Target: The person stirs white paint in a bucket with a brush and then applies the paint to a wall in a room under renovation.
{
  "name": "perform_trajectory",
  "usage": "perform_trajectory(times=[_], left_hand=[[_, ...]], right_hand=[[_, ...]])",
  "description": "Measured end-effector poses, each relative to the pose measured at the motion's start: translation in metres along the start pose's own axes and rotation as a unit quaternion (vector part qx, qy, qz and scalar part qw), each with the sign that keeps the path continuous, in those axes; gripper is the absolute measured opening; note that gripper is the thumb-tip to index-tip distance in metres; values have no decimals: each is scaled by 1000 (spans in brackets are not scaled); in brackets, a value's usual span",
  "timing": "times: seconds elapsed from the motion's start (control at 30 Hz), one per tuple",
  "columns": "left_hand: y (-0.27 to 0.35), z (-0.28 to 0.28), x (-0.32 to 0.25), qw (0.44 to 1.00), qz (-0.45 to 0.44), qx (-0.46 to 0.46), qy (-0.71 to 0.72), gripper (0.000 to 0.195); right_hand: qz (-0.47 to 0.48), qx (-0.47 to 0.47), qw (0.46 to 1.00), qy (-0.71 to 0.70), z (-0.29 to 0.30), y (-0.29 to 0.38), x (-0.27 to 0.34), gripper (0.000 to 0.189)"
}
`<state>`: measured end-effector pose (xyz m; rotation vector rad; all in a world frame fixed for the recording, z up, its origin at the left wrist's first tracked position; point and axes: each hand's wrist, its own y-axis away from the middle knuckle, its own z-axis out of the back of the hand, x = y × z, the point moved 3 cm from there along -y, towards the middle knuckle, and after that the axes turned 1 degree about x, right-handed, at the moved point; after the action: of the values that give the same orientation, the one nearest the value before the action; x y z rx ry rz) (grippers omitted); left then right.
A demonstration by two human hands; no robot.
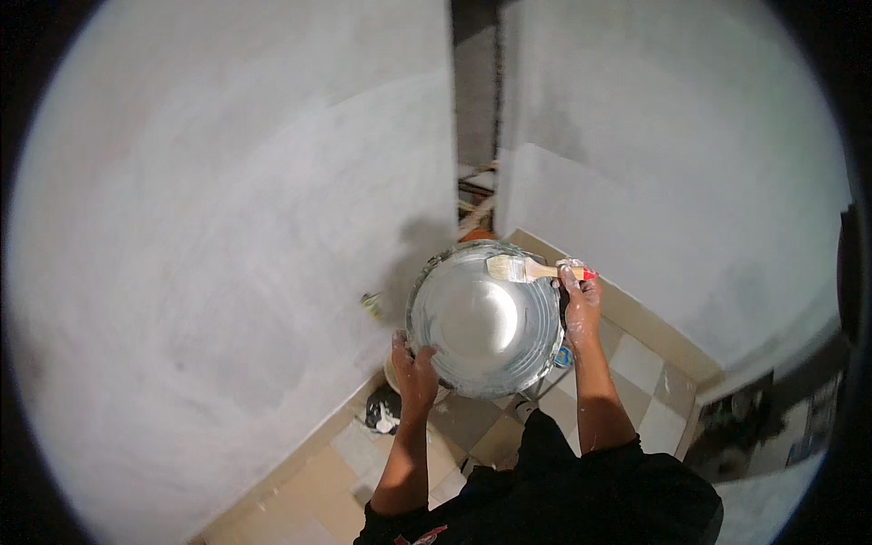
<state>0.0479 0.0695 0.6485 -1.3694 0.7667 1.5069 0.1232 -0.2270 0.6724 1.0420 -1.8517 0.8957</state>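
Note:
Before me is a wide round basin [470,320] with white, wet-looking liquid in its bottom and pale streaks up its wall. My left hand [414,371] grips its lower left rim, thumb over the edge. On the opposite side my right hand [581,293] is at the rim and holds a flat paintbrush [535,270] by its red-tipped wooden handle. The brush's pale, coated bristles point left over the basin. White smears cover the fingers of my right hand. Whether those fingers also grip the rim cannot be made out.
Grey-white walls [238,238] [667,184] stand left and right, with a narrow dark gap [475,102] between them. Below lies a checkered tile floor [470,422]. A black plastic bag [383,409] sits by the left baseboard. A blue round object [563,357] shows beside the basin.

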Motion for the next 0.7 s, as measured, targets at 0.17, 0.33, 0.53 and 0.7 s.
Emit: perform_trajectory(times=[0.17, 0.33, 0.53, 0.7], left_hand=[[-233, -15, 7, 994, -7, 100, 43, 54], [-282, -39, 6, 955, -7, 293, 34, 61], [-310, -82, 32, 947, 17, 321, -16, 66], [-317, -125, 73, 936, 64, 343, -35, 43]], right_hand=[[81, -184, 977, 74, -92, -67, -74, 24], [32, -285, 948, 136, -102, -46, -75, 31], [19, -336, 939, 69, -82, -51, -119, 26], [37, -364, 930, 39, -54, -64, -183, 24]])
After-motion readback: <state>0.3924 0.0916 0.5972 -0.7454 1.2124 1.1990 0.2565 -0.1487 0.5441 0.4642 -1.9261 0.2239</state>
